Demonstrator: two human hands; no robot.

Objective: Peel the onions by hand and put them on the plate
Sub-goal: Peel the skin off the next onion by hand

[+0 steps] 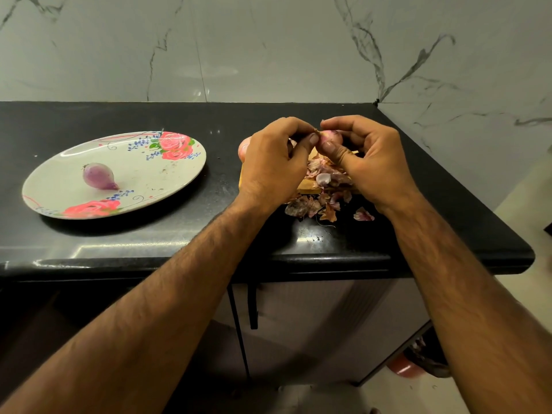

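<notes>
Gripping a small pink onion (333, 135) in curled fingers, the right hand (367, 162) holds it over a wooden board (307, 188) while the left hand (274, 162) pinches its tip. Loose peels (313, 204) lie beneath. A peeled onion (100, 175) rests on the floral plate (167, 174).

One floral plate (167, 177) lies at the left. There are three onions: one peeled onion (99, 175) on it, one held onion (332, 135) pinched between two hands, the left hand (274, 162) and the right hand (373, 162), and one half-hidden onion (243, 148) behind the left hand. There is one wooden board (307, 186). The skin scraps (325, 174) are too many to count.
</notes>
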